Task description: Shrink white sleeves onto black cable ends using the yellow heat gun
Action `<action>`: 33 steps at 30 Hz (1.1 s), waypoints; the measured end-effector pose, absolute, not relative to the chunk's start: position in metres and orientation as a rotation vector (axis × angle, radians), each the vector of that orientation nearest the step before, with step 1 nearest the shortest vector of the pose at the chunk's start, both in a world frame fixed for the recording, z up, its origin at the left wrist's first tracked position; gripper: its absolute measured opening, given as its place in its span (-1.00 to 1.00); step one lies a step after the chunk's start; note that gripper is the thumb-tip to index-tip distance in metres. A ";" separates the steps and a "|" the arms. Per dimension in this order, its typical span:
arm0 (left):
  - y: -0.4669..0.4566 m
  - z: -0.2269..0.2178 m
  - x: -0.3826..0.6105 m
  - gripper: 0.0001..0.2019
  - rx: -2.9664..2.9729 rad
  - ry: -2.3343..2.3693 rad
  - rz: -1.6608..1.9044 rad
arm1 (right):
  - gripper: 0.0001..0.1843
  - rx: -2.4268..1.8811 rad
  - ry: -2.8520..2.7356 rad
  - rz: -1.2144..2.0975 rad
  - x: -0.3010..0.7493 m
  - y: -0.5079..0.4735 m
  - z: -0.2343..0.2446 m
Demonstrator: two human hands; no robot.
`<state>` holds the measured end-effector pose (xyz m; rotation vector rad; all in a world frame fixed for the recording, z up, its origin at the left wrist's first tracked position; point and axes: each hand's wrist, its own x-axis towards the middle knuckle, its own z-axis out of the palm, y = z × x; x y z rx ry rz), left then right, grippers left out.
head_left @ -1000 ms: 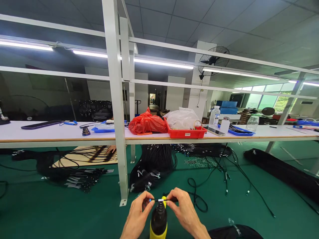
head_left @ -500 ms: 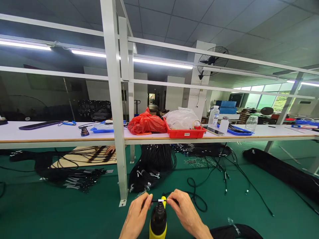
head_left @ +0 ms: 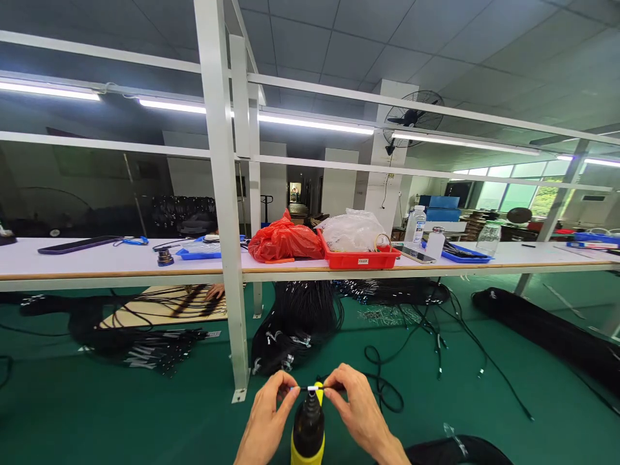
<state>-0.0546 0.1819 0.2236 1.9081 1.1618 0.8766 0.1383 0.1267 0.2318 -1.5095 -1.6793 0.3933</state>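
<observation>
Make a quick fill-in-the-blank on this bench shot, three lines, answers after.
1. The left hand and the right hand pinch a thin cable over the tip of a black and ____ tool.
2. On the shelf, the tray holding the clear bag is ____.
3. The mat under both hands is ____.

Missing words: yellow; red; green.

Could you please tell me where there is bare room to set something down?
Bare green mat lies left of the post, before the left cable bundle, and right of the cable loop. Crowded: the cable heap behind the post, and the shelf around the red tray.
</observation>
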 end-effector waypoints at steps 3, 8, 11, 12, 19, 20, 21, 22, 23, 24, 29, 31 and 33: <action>0.182 0.225 -0.054 -0.68 1.913 1.151 0.867 | -0.88 -1.498 -1.673 0.393 0.138 0.127 0.231; 0.182 0.224 -0.055 -0.58 1.942 1.212 0.910 | -0.80 -1.580 -1.728 0.348 0.138 0.129 0.232; 0.181 0.223 -0.054 -0.49 1.949 1.228 0.907 | -0.67 -1.652 -1.760 0.335 0.137 0.129 0.231; 0.181 0.224 -0.054 -0.47 1.950 1.232 0.897 | -0.64 -1.664 -1.766 0.336 0.136 0.129 0.231; 0.180 0.226 -0.053 -0.46 1.962 1.239 0.909 | -0.61 -1.649 -1.758 0.356 0.136 0.129 0.231; 0.180 0.226 -0.053 -0.47 1.969 1.233 0.915 | -0.62 -1.649 -1.750 0.362 0.136 0.129 0.231; 0.180 0.225 -0.053 -0.48 1.975 1.227 0.920 | -0.64 -1.648 -1.744 0.366 0.136 0.129 0.231; 0.180 0.225 -0.053 -0.48 1.980 1.222 0.925 | -0.65 -1.645 -1.739 0.371 0.136 0.128 0.231; 0.180 0.225 -0.054 -0.49 1.982 1.221 0.930 | -0.66 -1.639 -1.736 0.376 0.136 0.128 0.232; 0.180 0.225 -0.054 -0.49 1.981 1.223 0.937 | -0.66 -1.632 -1.735 0.382 0.136 0.127 0.232; 0.178 0.223 -0.055 -0.47 1.947 1.268 0.986 | -0.66 -1.587 -1.718 0.408 0.136 0.125 0.233; 0.179 0.222 -0.055 -0.46 1.942 1.288 0.989 | -0.69 -1.558 -1.714 0.419 0.136 0.124 0.232; 0.179 0.221 -0.054 -0.45 1.950 1.296 0.973 | -0.68 -1.562 -1.714 0.423 0.136 0.125 0.231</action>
